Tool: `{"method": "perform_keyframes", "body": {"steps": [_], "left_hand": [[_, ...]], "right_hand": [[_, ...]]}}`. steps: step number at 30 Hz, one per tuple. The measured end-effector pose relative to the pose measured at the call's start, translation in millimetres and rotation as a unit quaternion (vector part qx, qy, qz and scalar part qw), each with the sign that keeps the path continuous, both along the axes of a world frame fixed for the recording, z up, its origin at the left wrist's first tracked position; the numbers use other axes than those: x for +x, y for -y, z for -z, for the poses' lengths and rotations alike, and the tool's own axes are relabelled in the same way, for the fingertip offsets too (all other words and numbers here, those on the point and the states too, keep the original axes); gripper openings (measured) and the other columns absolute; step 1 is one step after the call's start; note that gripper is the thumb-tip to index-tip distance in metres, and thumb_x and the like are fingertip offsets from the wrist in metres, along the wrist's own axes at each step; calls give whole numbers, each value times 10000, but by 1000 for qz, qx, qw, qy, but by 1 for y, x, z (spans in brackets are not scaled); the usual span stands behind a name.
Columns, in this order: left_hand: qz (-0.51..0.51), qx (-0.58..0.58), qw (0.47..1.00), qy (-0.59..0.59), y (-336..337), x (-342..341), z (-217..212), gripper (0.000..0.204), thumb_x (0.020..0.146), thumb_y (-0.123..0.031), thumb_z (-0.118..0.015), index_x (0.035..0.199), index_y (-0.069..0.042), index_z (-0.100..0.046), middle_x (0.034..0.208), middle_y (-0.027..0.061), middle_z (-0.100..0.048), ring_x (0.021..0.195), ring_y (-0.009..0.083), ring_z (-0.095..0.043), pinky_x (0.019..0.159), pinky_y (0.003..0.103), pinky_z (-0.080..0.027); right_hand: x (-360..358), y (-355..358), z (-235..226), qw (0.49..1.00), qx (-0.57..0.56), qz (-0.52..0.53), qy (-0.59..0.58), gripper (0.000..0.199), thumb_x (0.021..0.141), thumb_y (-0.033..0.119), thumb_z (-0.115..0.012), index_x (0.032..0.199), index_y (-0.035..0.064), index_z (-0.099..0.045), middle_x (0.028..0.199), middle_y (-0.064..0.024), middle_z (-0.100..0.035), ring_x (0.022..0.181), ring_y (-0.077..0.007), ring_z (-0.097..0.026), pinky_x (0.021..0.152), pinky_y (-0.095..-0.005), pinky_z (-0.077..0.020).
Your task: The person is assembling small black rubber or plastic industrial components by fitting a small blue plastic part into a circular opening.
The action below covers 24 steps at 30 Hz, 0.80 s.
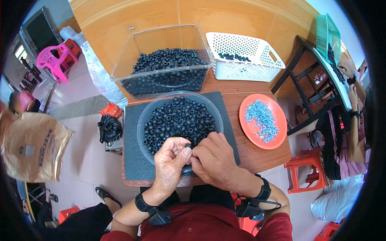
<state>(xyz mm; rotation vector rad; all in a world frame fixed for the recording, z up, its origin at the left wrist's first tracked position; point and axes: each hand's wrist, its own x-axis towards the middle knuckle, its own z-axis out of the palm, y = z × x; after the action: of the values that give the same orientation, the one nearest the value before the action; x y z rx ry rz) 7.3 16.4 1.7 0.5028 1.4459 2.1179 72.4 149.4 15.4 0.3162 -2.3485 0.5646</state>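
Note:
My left hand (169, 160) is closed, pinching a small black ring-like piece (187, 146) between thumb and fingers. Right beside it, my right hand (217, 157) has its fingertips pressed together at that piece; anything they grip is hidden. Both hands are over the near rim of a clear round bowl (220, 116) heaped with black pieces (177, 116) of the same sort, several with round holes showing. To the right lies an orange plate (246, 107) bearing many tiny shiny blue-silver bits (261, 118).
Under the bowl is a dark mat (138, 170) on a wooden table (257, 158). Behind stand a clear bin (169, 90) of black pieces and a white perforated basket (245, 74) with a few. Another person's arm (356, 136) is at a table on the right, near a red stool (309, 166).

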Motion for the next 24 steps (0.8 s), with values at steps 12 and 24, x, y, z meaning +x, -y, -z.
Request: {"method": "perform_keyframes", "body": {"steps": [12,24], "left_hand": [[-16,112,979,173,8,-1,-6,158,890,-76,-586,1021,0,-541,883,20,-590,770,86,-561,734,223,-467],[-17,96,974,205,15,-4,-5,169,872,-70,-601,1016,11,-564,922,56,-624,786,112,-580,732,228,-465]], "right_hand": [[-2,23,4,991,-78,35,-106,240,653,23,-724,863,20,-608,810,-80,-581,676,-248,-512,590,-346,-399],[-4,25,0,993,-45,33,-104,228,661,25,-716,868,38,-622,817,-62,-574,704,-230,-508,622,-342,-400]]}}
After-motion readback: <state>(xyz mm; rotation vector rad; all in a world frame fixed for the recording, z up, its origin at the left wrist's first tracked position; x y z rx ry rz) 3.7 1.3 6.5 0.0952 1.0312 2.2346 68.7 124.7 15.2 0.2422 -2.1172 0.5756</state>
